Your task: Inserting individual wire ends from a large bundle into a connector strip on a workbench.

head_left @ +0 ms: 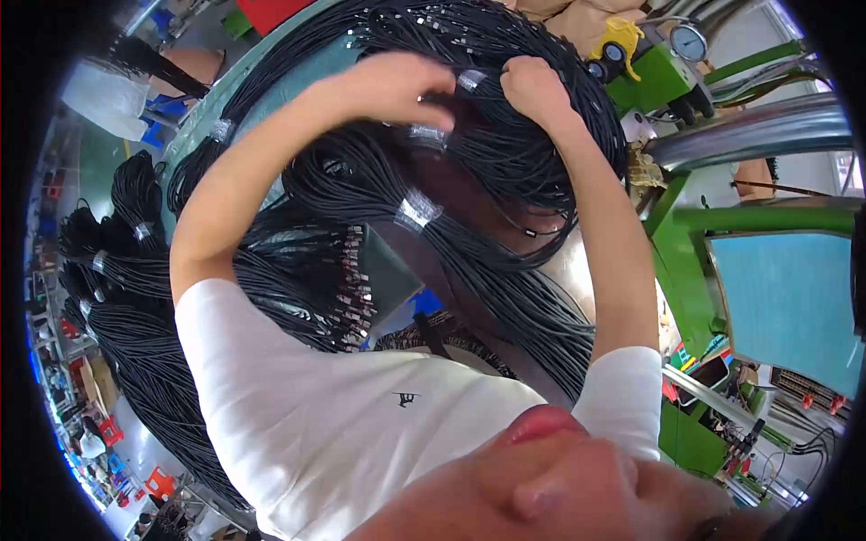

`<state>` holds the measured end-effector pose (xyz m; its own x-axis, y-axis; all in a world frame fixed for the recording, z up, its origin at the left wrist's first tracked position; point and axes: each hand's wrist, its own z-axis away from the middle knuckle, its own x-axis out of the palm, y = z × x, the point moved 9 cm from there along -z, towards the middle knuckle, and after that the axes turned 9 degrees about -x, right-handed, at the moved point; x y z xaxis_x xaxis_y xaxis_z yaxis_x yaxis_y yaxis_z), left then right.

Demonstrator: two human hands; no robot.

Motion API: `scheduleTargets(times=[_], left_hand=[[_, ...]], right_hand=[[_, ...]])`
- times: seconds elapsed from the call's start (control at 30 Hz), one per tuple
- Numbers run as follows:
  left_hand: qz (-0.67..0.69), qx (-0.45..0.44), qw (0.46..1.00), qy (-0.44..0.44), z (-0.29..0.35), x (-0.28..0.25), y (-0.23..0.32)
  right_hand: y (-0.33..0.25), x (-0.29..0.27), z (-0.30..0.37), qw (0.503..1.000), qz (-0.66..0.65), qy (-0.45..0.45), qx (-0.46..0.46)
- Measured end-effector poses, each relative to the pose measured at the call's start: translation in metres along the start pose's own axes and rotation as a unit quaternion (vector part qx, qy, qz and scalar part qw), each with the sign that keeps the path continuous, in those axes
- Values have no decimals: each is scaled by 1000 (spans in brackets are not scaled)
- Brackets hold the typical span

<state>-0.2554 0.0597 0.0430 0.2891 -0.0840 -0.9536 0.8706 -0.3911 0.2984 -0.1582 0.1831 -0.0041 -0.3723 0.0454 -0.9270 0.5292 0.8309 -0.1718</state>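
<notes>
Black cables lie heaped across the bench, gathered into bundles with shiny clear wrap. My right hand [536, 88] is a fist at the far side of the heap, closed on a thin black cable that runs leftward. My left hand [397, 88], slightly blurred, hovers over the coils with thumb and fingers apart. Between the hands lies a wrapped cable bundle [470, 80]. Another cable bundle [419, 211], wrapped at its middle, stretches toward me, and a further wrap [428, 137] shows just below my left hand.
More cable bundles [135, 270] hang at the left, and silvery connector ends [354, 288] line up near my left elbow. A green machine [654, 86] with a round gauge [688, 42] stands at the far right. A light-blue panel [785, 302] is below it.
</notes>
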Motion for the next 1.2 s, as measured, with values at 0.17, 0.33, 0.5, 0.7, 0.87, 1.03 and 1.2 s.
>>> scheduleTargets(times=[0.17, 0.33, 0.5, 0.7, 0.87, 1.03, 1.2], left_hand=[[-99, -3, 995, -15, 22, 45, 2], [-55, -33, 996, -63, 9, 49, -7], [-105, -30, 991, -76, 4, 42, 4], [-141, 105, 984, 37, -24, 11, 12], [-135, 121, 978, -104, -61, 39, -15], [-121, 75, 980, -139, -89, 44, -12], [-204, 107, 971, -60, -54, 26, 2]], right_hand=[[-17, -37, 11, 990, 77, 115, -30], [-30, -26, 16, 995, 36, -18, -91], [32, -41, 16, 981, -19, 137, 138], [55, -58, 20, 923, -151, 257, 244], [35, -54, 14, 943, -123, 232, 205], [37, -53, 29, 950, -141, 223, 170], [-16, -95, 81, 962, -122, 233, 79]])
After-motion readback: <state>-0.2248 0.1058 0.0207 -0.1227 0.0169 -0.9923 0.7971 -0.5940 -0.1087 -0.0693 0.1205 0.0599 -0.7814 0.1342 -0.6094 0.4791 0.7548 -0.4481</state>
